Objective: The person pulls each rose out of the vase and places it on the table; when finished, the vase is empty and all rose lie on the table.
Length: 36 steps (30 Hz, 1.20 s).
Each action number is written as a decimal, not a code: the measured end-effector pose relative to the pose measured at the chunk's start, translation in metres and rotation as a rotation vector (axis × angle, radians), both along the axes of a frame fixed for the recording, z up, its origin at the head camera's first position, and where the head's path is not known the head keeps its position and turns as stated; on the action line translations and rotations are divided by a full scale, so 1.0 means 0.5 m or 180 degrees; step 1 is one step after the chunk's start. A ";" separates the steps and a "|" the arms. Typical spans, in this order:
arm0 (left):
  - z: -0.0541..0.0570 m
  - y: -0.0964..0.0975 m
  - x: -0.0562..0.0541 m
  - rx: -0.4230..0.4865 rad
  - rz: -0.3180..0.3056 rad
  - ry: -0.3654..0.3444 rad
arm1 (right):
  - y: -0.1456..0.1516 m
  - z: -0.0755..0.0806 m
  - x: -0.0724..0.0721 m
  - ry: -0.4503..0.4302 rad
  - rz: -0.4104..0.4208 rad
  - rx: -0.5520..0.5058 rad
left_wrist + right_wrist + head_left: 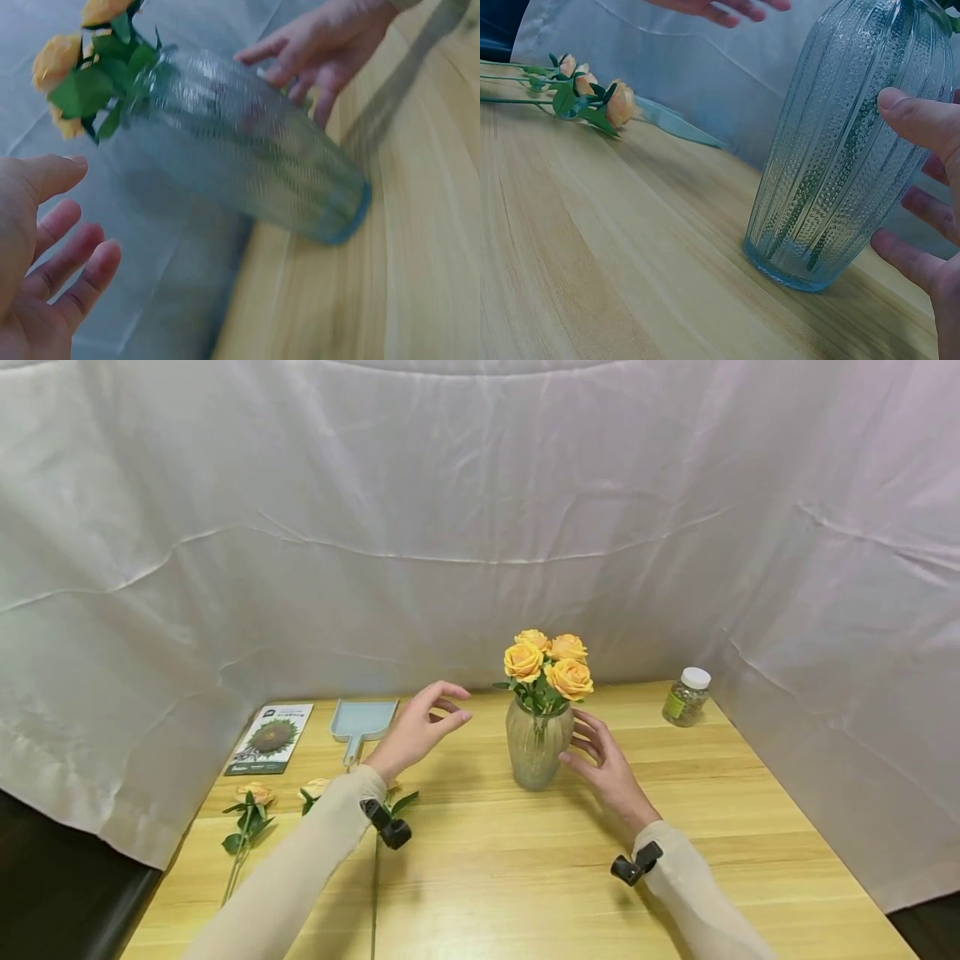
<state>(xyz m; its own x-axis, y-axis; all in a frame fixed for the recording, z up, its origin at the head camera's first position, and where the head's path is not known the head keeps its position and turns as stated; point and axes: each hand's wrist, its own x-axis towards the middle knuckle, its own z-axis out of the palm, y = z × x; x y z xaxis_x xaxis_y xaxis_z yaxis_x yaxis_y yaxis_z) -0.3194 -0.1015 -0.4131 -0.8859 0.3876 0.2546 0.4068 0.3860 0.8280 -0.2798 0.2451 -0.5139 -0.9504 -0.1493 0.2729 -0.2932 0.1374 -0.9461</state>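
A ribbed, see-through glass vase (pixel 534 747) stands upright on the table, holding several yellow roses (pixel 570 678) with green leaves. At the vase's right side is my right hand (pixel 609 777), its fingers loosely bent and spread. In the right wrist view, that hand's thumb (pixel 915 118) overlaps the glass (pixel 832 157), with the other fingertips right at its edge. To the left of the vase, my left hand (pixel 422 727) hovers in the air with nothing in it. The left wrist view shows its relaxed fingers (pixel 90 281) apart from the vase (pixel 247 142).
Orange-yellow roses (pixel 619 103) lie on the table at the left, partly hidden by my left sleeve in the head view. Behind them are a light blue dustpan (pixel 362 720) and a sunflower-printed packet (pixel 272 739). A white-lidded jar (pixel 686 697) stands back right, near the grey curtain (pixel 480 527).
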 end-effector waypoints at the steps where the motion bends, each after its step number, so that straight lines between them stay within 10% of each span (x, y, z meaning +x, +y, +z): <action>1: 0.002 0.010 -0.002 0.0028 -0.0031 0.0036 | 0.000 0.000 0.000 -0.0004 0.0001 0.0002; 17: 0.029 0.118 0.001 0.0332 -0.0377 0.0358 | -0.001 -0.003 -0.001 -0.0028 -0.0001 0.0000; 36: 0.020 0.183 0.012 -0.0072 -0.0242 0.0439 | 0.000 -0.003 -0.002 -0.0042 0.0034 0.0003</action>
